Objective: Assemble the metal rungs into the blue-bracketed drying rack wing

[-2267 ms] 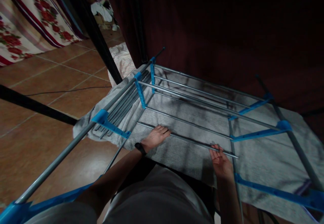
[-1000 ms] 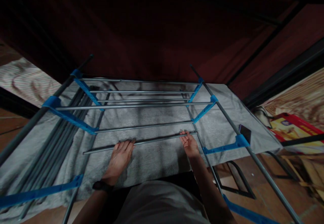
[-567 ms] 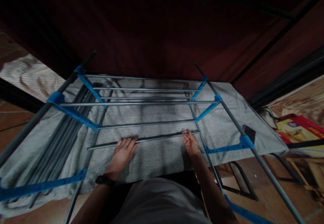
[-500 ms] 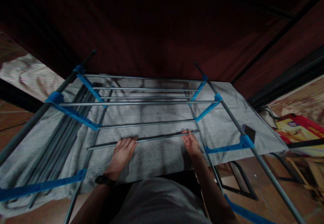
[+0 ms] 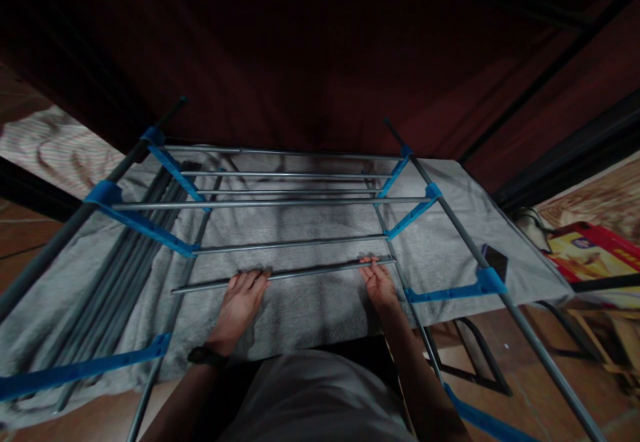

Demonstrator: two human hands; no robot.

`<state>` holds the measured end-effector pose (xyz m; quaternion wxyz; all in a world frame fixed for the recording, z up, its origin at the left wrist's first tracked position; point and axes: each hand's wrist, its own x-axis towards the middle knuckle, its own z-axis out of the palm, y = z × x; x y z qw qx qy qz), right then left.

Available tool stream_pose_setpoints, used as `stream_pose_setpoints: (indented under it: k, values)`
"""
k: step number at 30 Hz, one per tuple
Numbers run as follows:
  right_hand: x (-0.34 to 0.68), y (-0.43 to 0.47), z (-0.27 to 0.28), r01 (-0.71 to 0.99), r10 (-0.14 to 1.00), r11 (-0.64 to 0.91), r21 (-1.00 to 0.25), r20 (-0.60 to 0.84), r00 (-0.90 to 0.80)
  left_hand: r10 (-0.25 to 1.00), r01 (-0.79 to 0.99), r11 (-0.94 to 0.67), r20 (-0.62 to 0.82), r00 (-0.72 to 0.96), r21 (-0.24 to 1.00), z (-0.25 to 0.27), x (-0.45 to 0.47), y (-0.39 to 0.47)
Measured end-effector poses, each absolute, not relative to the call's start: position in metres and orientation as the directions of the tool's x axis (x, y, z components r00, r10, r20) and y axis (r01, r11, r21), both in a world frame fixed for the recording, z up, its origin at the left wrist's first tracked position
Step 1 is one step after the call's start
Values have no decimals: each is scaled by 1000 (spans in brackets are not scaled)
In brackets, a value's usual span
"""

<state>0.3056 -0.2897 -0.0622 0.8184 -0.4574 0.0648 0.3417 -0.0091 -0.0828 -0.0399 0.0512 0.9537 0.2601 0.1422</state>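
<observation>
A loose grey metal tube (image 5: 313, 271) lies crosswise in front of me, slightly tilted up to the right. My left hand (image 5: 246, 295) is wrapped over it left of its middle, and my right hand (image 5: 377, 281) grips it near the right end. Around them stands a rack frame of grey tubes with blue plastic brackets (image 5: 147, 230). Several crossbars, the nearest being a grey crossbar (image 5: 290, 245), join its two sides. Another blue bracket (image 5: 455, 290) sits to the right of my right hand. Both ends of the held tube stick out free of any bracket.
Several spare tubes (image 5: 120, 275) lie side by side on the grey cloth (image 5: 310, 309) at left. On the right are a dark phone-like object (image 5: 495, 261) and a red and yellow box (image 5: 593, 252). A dark red curtain (image 5: 310, 62) hangs behind.
Both hands keep hold of the tube, with hardly any movement. The view has shifted very slightly.
</observation>
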Motion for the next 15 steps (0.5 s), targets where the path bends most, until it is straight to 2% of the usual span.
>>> stream_pose_setpoints:
  k: [15]
  values:
    - [306,-291,-65,-615,513,362,-701,-401,759,503,476,-864,252,827,165,-39,-8,-83]
